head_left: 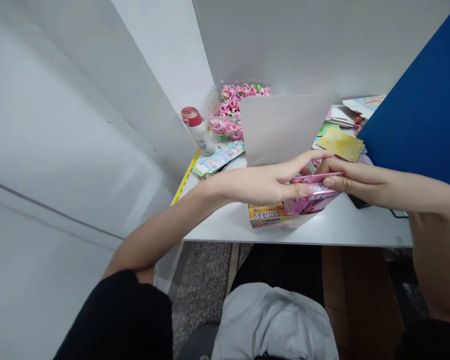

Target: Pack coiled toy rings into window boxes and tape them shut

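Note:
An open display carton with a raised pale lid stands near the table's front edge. Yellow small boxes sit in its left part. Over its right part is a pink box, tilted and partly above the carton's rim. My left hand grips the pink box from the left, thumb on its front face. From the right, my right hand pinches the same box near its top edge. The fingertips behind the box are partly hidden.
A clear bin of pink and green rings stands at the back left beside a red-capped bottle. Flat blue packaging lies before them. Cards are piled at the right by a blue partition.

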Demonstrator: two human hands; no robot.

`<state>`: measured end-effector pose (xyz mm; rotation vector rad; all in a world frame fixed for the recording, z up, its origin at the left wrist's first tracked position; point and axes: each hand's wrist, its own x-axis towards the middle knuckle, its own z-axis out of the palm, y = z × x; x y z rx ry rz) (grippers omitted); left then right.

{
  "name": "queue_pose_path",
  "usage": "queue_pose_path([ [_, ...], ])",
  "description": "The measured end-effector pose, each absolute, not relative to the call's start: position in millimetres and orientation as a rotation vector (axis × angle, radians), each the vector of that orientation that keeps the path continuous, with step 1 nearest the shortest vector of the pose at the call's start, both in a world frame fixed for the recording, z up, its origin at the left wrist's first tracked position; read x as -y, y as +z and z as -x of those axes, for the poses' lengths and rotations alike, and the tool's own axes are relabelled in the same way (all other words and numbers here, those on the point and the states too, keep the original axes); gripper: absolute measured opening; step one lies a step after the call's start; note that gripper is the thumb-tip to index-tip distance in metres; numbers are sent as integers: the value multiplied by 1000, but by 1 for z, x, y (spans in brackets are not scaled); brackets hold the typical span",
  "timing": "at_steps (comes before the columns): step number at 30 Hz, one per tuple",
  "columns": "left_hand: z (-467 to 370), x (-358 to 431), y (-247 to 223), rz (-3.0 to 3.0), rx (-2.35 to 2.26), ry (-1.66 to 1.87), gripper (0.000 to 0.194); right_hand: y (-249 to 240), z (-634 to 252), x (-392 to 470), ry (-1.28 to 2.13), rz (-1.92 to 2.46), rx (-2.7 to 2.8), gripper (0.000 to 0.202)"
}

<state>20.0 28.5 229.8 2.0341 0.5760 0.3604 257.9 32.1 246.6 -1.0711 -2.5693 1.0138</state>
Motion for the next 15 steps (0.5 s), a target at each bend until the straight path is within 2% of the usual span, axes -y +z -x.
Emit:
queue_pose_path([
  [6, -22, -25, 223, -2011, -573, 317, 80, 232, -264, -30, 1067, 1044, 2507, 44],
  [15, -26, -20, 224, -2059, -622, 301, 77, 224, -263, -30, 1125, 1033, 2455, 45],
])
